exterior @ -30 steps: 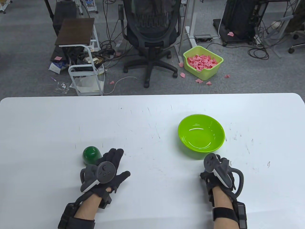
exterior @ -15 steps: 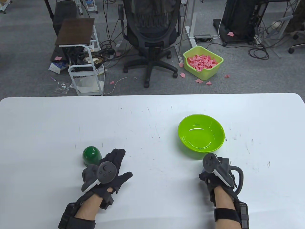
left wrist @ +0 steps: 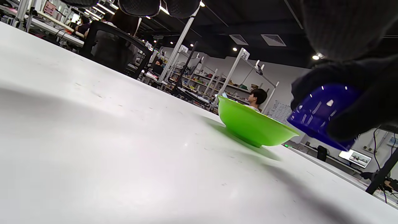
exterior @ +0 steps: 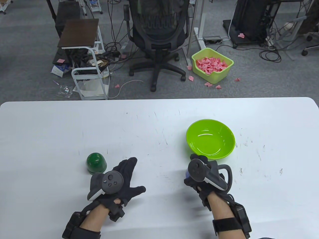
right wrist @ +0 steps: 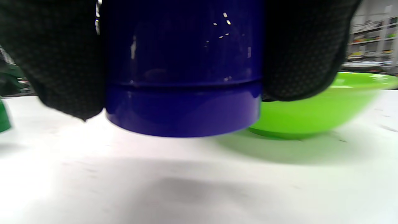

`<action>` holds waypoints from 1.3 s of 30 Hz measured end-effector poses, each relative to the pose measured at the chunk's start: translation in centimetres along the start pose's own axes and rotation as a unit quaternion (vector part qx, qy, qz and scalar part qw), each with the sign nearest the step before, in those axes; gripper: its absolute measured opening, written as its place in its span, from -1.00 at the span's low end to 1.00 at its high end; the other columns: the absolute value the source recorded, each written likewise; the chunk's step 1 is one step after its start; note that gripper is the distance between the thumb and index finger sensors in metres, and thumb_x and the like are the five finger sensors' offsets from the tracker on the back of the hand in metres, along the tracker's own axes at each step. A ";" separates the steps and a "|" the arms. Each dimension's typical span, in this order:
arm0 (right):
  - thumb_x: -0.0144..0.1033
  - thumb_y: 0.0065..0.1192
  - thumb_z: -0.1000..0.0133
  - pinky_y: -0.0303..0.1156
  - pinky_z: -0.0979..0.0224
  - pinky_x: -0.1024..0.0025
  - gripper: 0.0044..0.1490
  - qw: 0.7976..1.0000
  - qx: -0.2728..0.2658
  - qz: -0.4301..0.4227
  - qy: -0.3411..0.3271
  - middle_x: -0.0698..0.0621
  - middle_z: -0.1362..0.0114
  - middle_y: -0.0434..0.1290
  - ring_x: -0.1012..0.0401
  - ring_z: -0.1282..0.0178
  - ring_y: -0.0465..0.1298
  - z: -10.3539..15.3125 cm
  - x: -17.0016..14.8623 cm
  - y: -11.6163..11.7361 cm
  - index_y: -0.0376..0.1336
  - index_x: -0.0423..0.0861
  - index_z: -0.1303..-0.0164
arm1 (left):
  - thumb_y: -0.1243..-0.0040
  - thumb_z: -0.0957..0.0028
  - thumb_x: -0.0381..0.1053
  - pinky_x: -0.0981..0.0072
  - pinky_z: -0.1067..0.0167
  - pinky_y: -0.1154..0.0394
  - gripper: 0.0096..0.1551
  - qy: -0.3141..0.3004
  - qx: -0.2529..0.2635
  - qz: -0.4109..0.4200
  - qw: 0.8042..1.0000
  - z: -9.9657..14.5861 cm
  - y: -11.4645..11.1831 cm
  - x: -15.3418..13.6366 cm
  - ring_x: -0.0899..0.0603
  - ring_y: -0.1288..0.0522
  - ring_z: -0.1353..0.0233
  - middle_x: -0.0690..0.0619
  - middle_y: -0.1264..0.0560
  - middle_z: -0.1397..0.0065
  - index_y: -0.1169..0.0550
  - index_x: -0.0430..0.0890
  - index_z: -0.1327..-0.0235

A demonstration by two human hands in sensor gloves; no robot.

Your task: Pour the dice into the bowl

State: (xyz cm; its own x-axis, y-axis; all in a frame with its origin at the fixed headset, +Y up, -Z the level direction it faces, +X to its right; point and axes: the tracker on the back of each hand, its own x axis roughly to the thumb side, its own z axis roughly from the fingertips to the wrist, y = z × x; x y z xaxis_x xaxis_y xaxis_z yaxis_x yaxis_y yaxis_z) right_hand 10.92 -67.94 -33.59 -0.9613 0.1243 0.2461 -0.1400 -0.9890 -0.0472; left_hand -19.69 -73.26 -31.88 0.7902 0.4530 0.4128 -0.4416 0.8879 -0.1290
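We see a dark green dice cup [exterior: 96,163] upside down near the bench's [exterior: 49,129] front edge, our left hand [exterior: 119,179] flat and released just beside it. Our right hand [exterior: 201,174] grasps a blue dice cup [right wrist: 183,77], lifted off the bench just beside the lime green bowl [exterior: 210,142].

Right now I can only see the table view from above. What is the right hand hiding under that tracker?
Observer: A dark blue cup. The right hand has its fingers curled round both sides of it.
Operator: Is it standing on the table?
Observer: No. The right wrist view shows a gap under the cup, with its shadow on the table.
Operator: Is he holding it straight?
Observer: No. In the left wrist view the cup is tilted. It hangs in the air next to the green bowl.
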 end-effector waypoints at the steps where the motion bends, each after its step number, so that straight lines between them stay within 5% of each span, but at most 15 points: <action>1: 0.08 0.70 0.21 0.68 -0.10 -0.18 0.27 1.000 -0.002 -0.004 -0.012 -0.39 -0.52 0.36 -0.40 -0.15 0.61 -0.2 0.8 -0.3 0.10 -0.28 -0.53 | -0.30 0.24 0.50 -0.44 -0.54 -0.12 0.35 -0.002 -0.001 0.002 1.000 0.0 -0.1 0.1 -0.32 -0.07 -0.72 -0.02 -0.04 -0.72 0.15 0.04 -0.56; 16: 0.08 0.68 0.18 0.68 -0.11 -0.17 0.27 0.991 -0.006 -0.016 -0.134 -0.40 -0.54 0.34 -0.40 -0.16 0.60 -1.9 8.1 -1.9 0.08 -0.29 -0.54 | -0.36 0.33 0.50 -0.43 -0.54 -0.14 0.48 -0.050 0.012 0.057 0.997 0.1 -0.6 1.1 -0.30 -0.08 -0.72 -0.07 -0.02 -0.70 0.22 -0.04 -0.53; 39: 0.10 0.64 0.13 0.68 -0.09 -0.16 0.28 0.975 0.036 -0.110 -0.188 -0.42 -0.52 0.35 -0.40 -0.15 0.61 -1.9 13.0 -1.4 0.06 -0.35 -0.55 | -0.39 0.31 0.47 -0.37 -0.51 -0.23 0.49 -0.058 0.050 0.136 0.988 0.1 -1.4 1.3 -0.28 -0.22 -0.64 -0.09 -0.14 -0.63 0.23 -0.09 -0.50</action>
State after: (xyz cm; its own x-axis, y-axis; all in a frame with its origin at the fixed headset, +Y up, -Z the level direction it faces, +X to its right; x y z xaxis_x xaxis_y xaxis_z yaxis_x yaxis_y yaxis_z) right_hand -1.79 -64.79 -32.15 -0.7530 0.3097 0.5806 -0.3032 -0.9464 0.1115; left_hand -18.13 -73.92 -31.07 0.5850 0.6560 0.4770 -0.6755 0.7195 -0.1612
